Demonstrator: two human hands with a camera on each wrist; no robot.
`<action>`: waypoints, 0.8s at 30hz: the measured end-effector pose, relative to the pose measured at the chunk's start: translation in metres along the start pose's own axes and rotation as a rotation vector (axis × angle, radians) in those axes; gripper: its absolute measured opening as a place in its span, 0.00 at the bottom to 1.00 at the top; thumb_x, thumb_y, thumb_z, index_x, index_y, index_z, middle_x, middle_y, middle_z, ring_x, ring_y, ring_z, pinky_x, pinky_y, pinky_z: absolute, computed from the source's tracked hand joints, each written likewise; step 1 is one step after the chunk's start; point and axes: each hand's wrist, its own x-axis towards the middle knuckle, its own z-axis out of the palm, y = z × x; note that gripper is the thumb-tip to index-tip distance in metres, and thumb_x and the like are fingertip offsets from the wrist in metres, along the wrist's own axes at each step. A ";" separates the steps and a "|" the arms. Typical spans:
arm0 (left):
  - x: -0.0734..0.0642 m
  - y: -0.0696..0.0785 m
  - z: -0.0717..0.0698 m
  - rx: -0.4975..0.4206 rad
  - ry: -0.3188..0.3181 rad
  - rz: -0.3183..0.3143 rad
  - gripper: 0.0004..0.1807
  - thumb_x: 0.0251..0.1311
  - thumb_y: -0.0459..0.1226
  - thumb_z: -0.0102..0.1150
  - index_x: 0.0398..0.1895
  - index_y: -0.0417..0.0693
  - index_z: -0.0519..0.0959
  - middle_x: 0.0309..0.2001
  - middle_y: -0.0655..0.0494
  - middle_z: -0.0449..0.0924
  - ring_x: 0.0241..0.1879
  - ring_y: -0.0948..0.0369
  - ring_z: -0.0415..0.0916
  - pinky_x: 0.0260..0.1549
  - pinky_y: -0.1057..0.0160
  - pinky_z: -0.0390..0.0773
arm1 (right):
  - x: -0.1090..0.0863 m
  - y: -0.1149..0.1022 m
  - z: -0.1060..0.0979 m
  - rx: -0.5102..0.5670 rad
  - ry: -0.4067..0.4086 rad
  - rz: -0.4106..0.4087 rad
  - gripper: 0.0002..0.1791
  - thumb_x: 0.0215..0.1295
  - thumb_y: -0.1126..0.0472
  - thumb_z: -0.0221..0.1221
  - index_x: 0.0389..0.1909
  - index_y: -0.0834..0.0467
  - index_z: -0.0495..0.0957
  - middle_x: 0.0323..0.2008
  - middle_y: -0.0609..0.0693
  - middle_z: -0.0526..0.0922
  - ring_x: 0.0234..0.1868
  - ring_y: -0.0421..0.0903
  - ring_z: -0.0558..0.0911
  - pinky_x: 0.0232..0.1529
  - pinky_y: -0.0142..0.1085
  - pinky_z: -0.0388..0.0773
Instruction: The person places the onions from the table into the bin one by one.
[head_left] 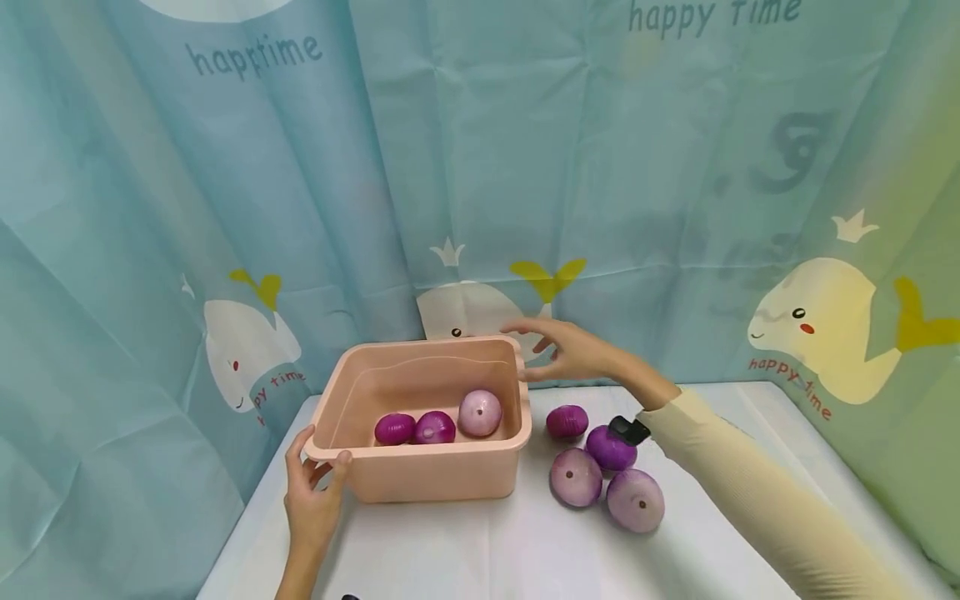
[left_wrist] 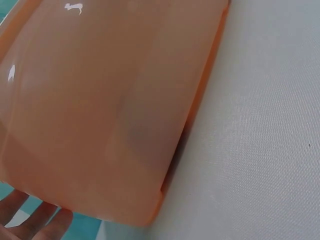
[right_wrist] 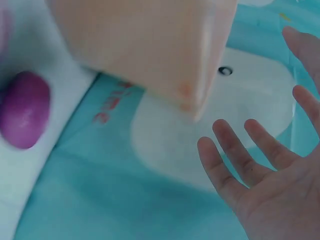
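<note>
My left grip (head_left: pixel 311 496) holds the near left corner of the pink box (head_left: pixel 435 477), thumb against its front wall. My right grip (head_left: pixel 573 350) is at the box's far right corner, fingers spread; I can't tell if they touch the rim. Inside the box sit three onions (head_left: pixel 435 427). Right of it, four more onions (head_left: pixel 577 477) lie on the white table (head_left: pixel 487 550). Behind it hangs a blue curtain (head_left: pixel 510 167) with whales.

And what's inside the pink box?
Two purple onions and one paler onion on the right. The box's front wall hides whatever is low down right behind it, so I can't see there.
</note>
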 end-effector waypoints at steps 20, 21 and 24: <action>0.001 0.003 0.003 -0.016 -0.017 -0.013 0.38 0.70 0.43 0.64 0.79 0.57 0.57 0.76 0.39 0.61 0.60 0.38 0.74 0.37 0.87 0.71 | -0.114 0.065 -0.008 0.013 0.109 0.189 0.34 0.64 0.52 0.71 0.70 0.50 0.72 0.67 0.56 0.76 0.53 0.57 0.84 0.46 0.44 0.85; 0.001 0.003 0.003 -0.014 -0.013 -0.014 0.38 0.70 0.43 0.64 0.79 0.57 0.58 0.75 0.39 0.62 0.59 0.39 0.74 0.37 0.87 0.71 | -0.118 0.069 -0.006 0.012 0.109 0.196 0.34 0.65 0.52 0.71 0.70 0.51 0.72 0.66 0.56 0.76 0.52 0.56 0.84 0.46 0.44 0.85; 0.000 0.002 0.003 -0.014 -0.002 -0.012 0.38 0.70 0.42 0.64 0.78 0.56 0.58 0.75 0.40 0.63 0.58 0.41 0.75 0.38 0.87 0.71 | -0.129 0.081 0.003 0.032 0.102 0.214 0.33 0.66 0.53 0.70 0.70 0.55 0.72 0.65 0.61 0.77 0.50 0.56 0.85 0.47 0.44 0.85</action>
